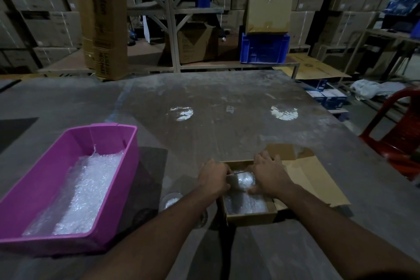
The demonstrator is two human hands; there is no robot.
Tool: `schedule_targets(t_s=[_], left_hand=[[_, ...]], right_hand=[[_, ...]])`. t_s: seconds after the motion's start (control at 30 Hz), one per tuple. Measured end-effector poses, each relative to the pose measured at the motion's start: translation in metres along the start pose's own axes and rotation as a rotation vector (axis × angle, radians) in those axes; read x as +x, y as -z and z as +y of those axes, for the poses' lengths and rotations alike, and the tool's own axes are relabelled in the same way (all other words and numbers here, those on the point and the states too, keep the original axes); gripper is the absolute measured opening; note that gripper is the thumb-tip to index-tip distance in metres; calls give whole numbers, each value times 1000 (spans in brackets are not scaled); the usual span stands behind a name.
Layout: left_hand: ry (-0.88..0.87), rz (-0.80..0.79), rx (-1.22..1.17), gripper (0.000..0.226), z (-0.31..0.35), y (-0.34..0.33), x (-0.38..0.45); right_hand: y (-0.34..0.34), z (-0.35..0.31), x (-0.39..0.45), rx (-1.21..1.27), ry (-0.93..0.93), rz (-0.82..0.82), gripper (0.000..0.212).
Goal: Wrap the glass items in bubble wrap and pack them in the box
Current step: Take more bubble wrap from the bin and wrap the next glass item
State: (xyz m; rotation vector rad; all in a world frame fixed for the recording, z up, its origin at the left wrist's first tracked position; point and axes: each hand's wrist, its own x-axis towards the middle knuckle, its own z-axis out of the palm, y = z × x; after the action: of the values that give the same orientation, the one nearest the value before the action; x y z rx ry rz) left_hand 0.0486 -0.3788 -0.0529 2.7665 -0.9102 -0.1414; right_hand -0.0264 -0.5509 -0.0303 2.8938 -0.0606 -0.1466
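The tub is bright magenta-pink, and the bubble wrap lying in it is clear with a silvery-white dimpled sheen. The box is plain brown cardboard, its open flap a lighter tan. The wrapped bundle above the box glints clear and pale grey. The table is dull grey, streaked and scuffed with whitish marks. The crate behind is deep blue, the chair at the right red.
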Motion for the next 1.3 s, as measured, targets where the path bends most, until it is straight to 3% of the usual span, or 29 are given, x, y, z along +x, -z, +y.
schedule_targets(t_s=[0.5, 0.7, 0.9, 1.03, 1.17, 1.3], left_hand=[[9, -30, 45, 44, 1, 1, 2], [12, 3, -79, 45, -1, 3, -2], [64, 188, -277, 42, -20, 46, -19], [122, 246, -416, 32, -59, 71, -42], [235, 291, -576, 26, -102, 72, -73], [285, 311, -679, 20, -127, 52, -97]], right_hand=[[-4, -2, 2, 1, 0, -29, 73], [3, 0, 0, 38, 16, -44, 77], [32, -17, -12, 242, 60, 173, 56], [39, -62, -22, 519, 126, 246, 47], [40, -113, -33, 778, 217, 211, 68], [35, -153, -31, 856, 290, 68, 96]])
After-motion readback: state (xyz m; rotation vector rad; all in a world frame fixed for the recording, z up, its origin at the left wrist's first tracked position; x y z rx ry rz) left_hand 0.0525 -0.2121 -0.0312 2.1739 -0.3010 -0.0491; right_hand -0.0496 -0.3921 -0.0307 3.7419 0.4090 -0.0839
